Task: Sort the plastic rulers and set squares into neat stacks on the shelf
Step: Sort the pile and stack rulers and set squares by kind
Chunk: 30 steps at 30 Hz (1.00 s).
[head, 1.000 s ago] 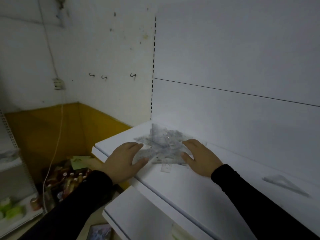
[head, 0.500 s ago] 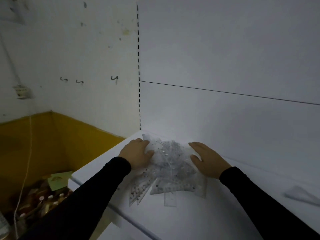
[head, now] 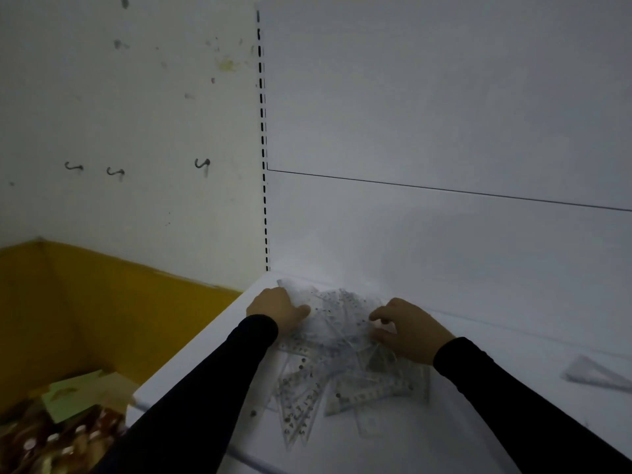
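Early sorting step: the pile of clear rulers and set squares (head: 328, 357) lies jumbled at the far left corner of the white shelf (head: 461, 422), no stack formed here. Left hand (head: 278, 307) curls onto the pile's far left edge, seemingly gripping pieces. Right hand (head: 408, 328), fingers bent, pinches at pieces on the right side. Next: separate one shape. A lone set square (head: 596, 374) lies well apart, right.

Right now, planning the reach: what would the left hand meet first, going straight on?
The left hand points toward the pile of rulers it already touches; beyond, probably the back panel.
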{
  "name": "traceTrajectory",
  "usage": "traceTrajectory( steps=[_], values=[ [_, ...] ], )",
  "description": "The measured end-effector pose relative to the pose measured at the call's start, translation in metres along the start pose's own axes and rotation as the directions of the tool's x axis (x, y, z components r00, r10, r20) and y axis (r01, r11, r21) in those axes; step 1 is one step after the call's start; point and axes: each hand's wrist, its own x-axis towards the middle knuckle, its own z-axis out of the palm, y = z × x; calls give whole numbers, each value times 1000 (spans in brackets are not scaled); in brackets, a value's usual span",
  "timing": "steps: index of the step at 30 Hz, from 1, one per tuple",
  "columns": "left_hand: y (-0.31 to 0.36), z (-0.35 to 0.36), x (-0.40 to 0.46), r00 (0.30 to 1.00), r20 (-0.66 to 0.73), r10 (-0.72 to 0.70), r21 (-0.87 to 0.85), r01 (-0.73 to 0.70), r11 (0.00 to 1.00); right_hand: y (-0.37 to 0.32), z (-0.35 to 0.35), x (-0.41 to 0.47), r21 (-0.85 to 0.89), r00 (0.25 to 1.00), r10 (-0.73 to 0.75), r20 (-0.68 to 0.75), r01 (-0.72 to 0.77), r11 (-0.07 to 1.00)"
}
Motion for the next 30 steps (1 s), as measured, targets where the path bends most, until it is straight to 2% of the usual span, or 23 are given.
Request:
traceTrajectory(
  steps=[6, 9, 13, 16, 20, 23, 25, 30],
  values=[
    [-1, -3, 10, 995, 68, -67, -329, 86, 940, -8, -5, 0, 29, 999, -44, -27, 45, 999],
    [-1, -8, 11, 993, 103, -61, -400, 97, 911, -9, -6, 1, 67, 998, -47, -41, 49, 997],
    [-5, -10, 6, 996, 72, -51, -538, 82, 839, -5, -3, 4, 104, 999, 18, -29, -15, 995],
    [-7, -15, 0, 993, 98, -61, -709, 112, 696, -3, -3, 8, 135, 999, 46, -28, -42, 990],
    [0, -20, -5, 986, 160, -39, -915, 163, 370, -3, -3, 12, 164, 998, 65, -18, -61, 985],
    [7, -22, -7, 984, 178, 20, -947, 166, 275, -3, -3, 12, 215, 993, 114, -20, -107, 971],
    [12, -24, -9, 981, 189, 46, -954, 172, 244, -4, -4, 11, 227, 990, 134, -32, -124, 966],
    [23, -30, -16, 992, 99, 78, -958, 74, 278, -4, -5, 7, 223, 986, 167, -24, -157, 962]
  ],
)
